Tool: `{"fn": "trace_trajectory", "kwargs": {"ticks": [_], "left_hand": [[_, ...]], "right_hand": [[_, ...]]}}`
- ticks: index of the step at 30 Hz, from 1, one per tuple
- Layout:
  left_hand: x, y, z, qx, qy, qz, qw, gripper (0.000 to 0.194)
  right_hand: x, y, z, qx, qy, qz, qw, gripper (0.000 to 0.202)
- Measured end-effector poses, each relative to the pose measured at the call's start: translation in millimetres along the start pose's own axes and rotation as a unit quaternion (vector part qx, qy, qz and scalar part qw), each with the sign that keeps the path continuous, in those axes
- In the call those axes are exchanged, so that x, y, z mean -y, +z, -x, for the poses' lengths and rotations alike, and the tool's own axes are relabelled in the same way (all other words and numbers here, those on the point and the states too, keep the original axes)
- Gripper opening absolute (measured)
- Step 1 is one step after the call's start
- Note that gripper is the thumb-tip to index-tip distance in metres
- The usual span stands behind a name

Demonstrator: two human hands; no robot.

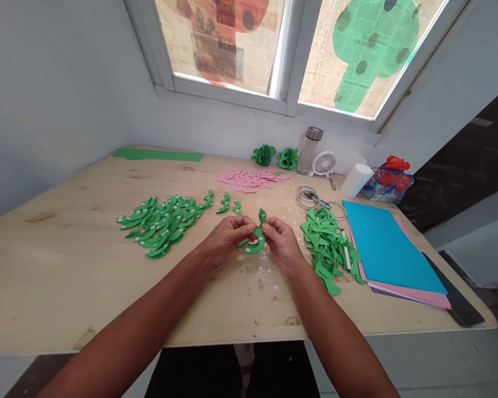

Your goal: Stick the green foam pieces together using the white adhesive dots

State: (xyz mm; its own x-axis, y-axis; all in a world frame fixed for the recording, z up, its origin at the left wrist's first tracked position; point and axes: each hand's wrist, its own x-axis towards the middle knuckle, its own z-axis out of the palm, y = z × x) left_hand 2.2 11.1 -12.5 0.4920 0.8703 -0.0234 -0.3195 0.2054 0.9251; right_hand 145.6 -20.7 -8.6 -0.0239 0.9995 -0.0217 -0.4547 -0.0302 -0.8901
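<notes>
Between my two hands is a curved green foam piece (pixel 255 244) with small white squares stuck on it, held above the middle of the table. My left hand (pixel 228 236) pinches its upper left part, thumb against fingers. On the other side my right hand (pixel 280 240) pinches the piece near its upright tip. Just beyond my hands lie a few loose green pieces (pixel 224 203). To the left spreads a pile of similar curved green pieces (pixel 166 221) bearing white squares. Tiny white scraps (pixel 268 270) dot the wood beneath my hands.
Green offcuts (pixel 323 237) and a white marker (pixel 347 258) lie right, beside coloured sheets (pixel 390 243). Behind are pink pieces (pixel 253 179), tape rings (pixel 307 197), two green foam flowers (pixel 264 155), a bottle (pixel 308 152), a small fan (pixel 324 163), a white roll (pixel 356 180) and a basket (pixel 385 185).
</notes>
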Motion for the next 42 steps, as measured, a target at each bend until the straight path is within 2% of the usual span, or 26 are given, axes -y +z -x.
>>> {"fn": "trace_trajectory", "kwargs": {"ticks": [3, 8, 10, 12, 14, 16, 18, 19, 22, 25, 28, 35, 42], "left_hand": [[-1, -0.6, -1, -0.023, -0.007, -0.029, 0.999, 0.022], [-13, -2.4, -5, -0.102, -0.003, -0.145, 0.984, 0.029], [-18, -2.5, -2, -0.148, 0.013, -0.202, 0.968, 0.03], [-20, -2.0, 11, -0.207, 0.039, -0.282, 0.936, 0.029], [-14, -1.6, 34, -0.296, 0.076, -0.372, 0.877, 0.028], [0, -2.1, 64, -0.366, 0.095, -0.491, 0.785, 0.028], [18, -3.3, 94, -0.388, 0.12, -0.592, 0.696, 0.03], [27, -3.8, 106, -0.385, 0.135, -0.628, 0.663, 0.032], [50, -2.6, 126, -0.373, 0.16, -0.696, 0.592, 0.036], [59, 2.5, 125, -0.388, 0.169, -0.729, 0.539, 0.034], [60, 7.1, 120, -0.39, 0.168, -0.741, 0.521, 0.031], [62, 8.6, 119, -0.39, 0.135, -0.758, 0.505, 0.03], [61, 11.0, 118, -0.385, 0.134, -0.76, 0.506, 0.029]], "right_hand": [[-2, 0, -1, -0.011, 0.016, -0.031, 0.999, 0.024], [-9, -4, -7, -0.087, 0.017, -0.053, 0.995, 0.024], [-11, -6, -9, -0.114, 0.013, -0.056, 0.992, 0.022], [-12, -7, -10, -0.126, 0.012, -0.052, 0.991, 0.02], [-13, -9, -11, -0.133, 0.01, -0.055, 0.99, 0.018], [-13, -10, -11, -0.145, 0.011, -0.057, 0.988, 0.018], [-13, -11, -12, -0.156, 0.011, -0.06, 0.986, 0.017], [-13, -12, -12, -0.159, 0.01, -0.061, 0.985, 0.017], [-12, -14, -13, -0.163, 0.009, -0.067, 0.984, 0.017], [-11, -15, -13, -0.172, 0.012, -0.075, 0.982, 0.016], [-10, -16, -14, -0.177, 0.024, -0.094, 0.979, 0.016], [-7, -16, -13, -0.171, 0.082, -0.132, 0.973, 0.016], [-10, -14, -11, -0.16, 0.089, -0.118, 0.976, 0.018]]}}
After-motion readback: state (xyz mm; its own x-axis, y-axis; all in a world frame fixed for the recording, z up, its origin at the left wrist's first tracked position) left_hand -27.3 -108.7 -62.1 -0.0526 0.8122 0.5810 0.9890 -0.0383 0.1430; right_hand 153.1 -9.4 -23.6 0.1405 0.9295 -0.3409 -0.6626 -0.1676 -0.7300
